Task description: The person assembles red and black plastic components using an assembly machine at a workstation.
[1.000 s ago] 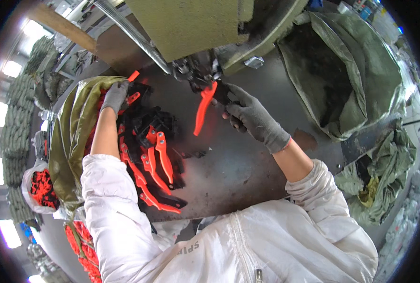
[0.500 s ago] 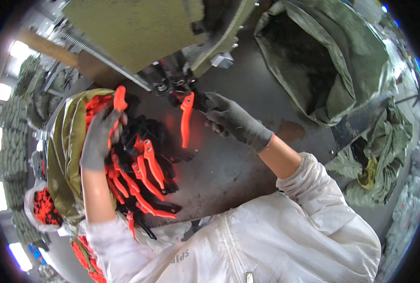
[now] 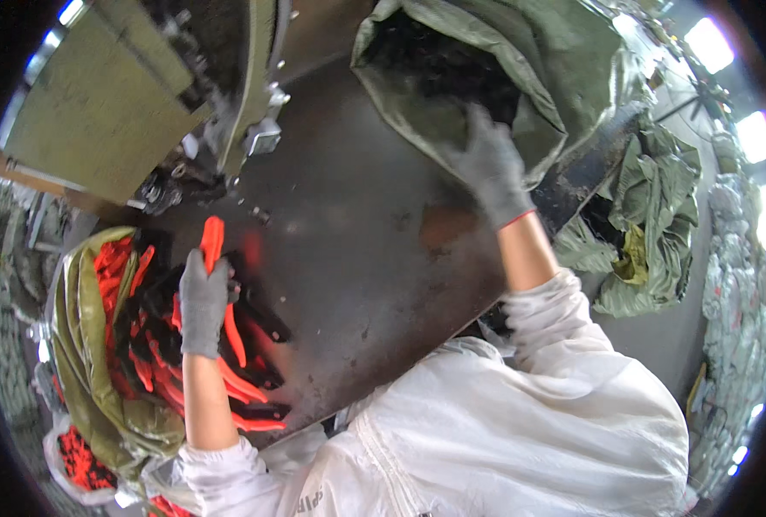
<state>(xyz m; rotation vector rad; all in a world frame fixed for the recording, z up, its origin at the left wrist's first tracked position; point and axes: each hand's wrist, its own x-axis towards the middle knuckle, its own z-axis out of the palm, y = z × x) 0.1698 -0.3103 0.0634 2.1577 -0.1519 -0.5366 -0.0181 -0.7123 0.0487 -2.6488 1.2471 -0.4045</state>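
My left hand (image 3: 202,302), in a grey glove, is closed around a red pruner handle (image 3: 213,239) that sticks up past the fingers. Beneath and beside that hand lies a pile of red-handled pruner parts (image 3: 241,388) with black ends. On the far right, my gloved right hand (image 3: 493,168) is at the near rim of a large green sack (image 3: 404,125). Motion smears its fingers, so whether it holds anything cannot be made out. Dark pieces (image 3: 439,65) show inside the sack.
A machine with an olive guard (image 3: 99,103) and a bolt (image 3: 264,138) stands at the far left of the dark metal table (image 3: 340,233). An olive bag (image 3: 81,345) of red parts is at the left. Crumpled green sacks (image 3: 650,233) lie right, beyond the table's edge.
My right hand has moved from the machine to the green sack, and the red handle beside the machine is gone from there. My left hand now holds a red handle upright. The view has swung right.
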